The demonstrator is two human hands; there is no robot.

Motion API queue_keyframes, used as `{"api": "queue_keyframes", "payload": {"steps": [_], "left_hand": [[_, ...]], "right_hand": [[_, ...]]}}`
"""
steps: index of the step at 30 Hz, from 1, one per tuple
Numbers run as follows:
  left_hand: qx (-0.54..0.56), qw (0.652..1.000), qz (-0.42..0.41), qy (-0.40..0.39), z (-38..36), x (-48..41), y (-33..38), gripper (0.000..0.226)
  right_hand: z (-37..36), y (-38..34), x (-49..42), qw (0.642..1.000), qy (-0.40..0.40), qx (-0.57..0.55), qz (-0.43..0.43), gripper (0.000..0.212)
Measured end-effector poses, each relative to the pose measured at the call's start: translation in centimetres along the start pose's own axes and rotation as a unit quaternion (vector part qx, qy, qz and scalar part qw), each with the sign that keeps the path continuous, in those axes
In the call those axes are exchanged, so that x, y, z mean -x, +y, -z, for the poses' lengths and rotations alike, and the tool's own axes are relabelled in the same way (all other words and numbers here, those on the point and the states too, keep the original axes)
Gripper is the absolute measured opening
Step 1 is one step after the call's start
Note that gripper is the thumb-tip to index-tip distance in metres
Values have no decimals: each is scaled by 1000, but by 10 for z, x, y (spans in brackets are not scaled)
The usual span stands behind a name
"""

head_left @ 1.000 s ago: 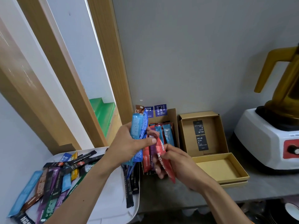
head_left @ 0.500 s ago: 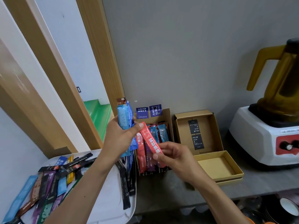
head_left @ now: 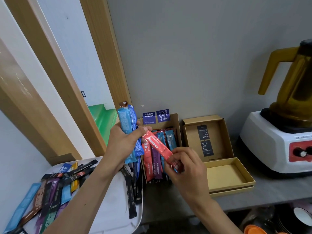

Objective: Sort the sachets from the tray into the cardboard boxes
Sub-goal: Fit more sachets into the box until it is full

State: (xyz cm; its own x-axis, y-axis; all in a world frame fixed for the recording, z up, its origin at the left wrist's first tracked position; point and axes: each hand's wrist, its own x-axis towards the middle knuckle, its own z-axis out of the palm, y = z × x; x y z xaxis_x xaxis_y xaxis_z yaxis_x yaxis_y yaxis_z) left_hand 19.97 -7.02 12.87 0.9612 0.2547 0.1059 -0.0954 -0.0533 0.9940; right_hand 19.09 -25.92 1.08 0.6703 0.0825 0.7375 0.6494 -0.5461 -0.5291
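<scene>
My left hand [head_left: 124,142] grips an upright bundle of blue sachets [head_left: 127,122] above the tray's right edge. My right hand [head_left: 185,166] pinches the lower end of a red sachet [head_left: 157,144], whose upper end touches my left thumb. Right behind it stands an open cardboard box [head_left: 176,122] holding red, purple and blue sachets [head_left: 152,161]. A second open cardboard box [head_left: 217,132], with two black cards inside, stands to its right. The white tray [head_left: 113,200] at lower left carries several mixed sachets [head_left: 50,188].
A shallow yellow box lid [head_left: 236,179] lies in front of the second box. A white blender base with an amber jug [head_left: 280,137] stands at the right. Wooden door frame [head_left: 101,56] rises at the left. Dishes [head_left: 302,218] show below the grey counter edge.
My right hand has brought the red sachet up from low over the box until its top meets my left thumb. The blue bundle in my left hand has stayed upright.
</scene>
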Motion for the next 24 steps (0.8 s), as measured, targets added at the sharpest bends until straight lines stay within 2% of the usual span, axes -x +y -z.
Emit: {"api": "queue_keyframes", "payload": {"steps": [3, 6, 7, 9, 11, 14, 16, 19, 20, 21, 24], "left_hand": [[-57, 998, -21, -6, 0, 0, -2, 23], [-99, 994, -41, 0, -1, -1, -4, 23], [-107, 993, -47, 8, -2, -1, -4, 23], [-117, 991, -62, 30, -3, -1, -2, 22], [-107, 991, -65, 39, -4, -1, 0, 23], [-107, 993, -45, 35, -2, 1, 0, 22], [-135, 990, -36, 15, 1, 3, 1, 20], [-196, 979, -15, -57, 3, 9, -2, 26], [-210, 974, 0, -79, 2, 11, -5, 31], [-223, 970, 10, -94, 1, 13, -7, 37], [-252, 963, 14, -98, -2, 17, -16, 49]], "right_hand": [[-2, -1, 2, 1000, 1, -6, 3, 37], [-1, -3, 5, 999, -33, -18, -22, 39], [1, -6, 6, 997, -45, -38, -51, 38], [5, -13, 5, 977, -49, -129, -163, 33], [9, -17, 1, 920, -34, -264, -287, 35], [17, -15, -9, 838, 9, -393, -378, 39], [25, -16, -19, 779, 54, -466, -417, 41], [33, -22, -37, 709, 134, -554, -415, 53], [33, -24, -43, 708, 143, -559, -408, 56], [32, -27, -47, 723, 135, -545, -402, 57], [28, -29, -50, 817, 67, -434, -372, 41]]}}
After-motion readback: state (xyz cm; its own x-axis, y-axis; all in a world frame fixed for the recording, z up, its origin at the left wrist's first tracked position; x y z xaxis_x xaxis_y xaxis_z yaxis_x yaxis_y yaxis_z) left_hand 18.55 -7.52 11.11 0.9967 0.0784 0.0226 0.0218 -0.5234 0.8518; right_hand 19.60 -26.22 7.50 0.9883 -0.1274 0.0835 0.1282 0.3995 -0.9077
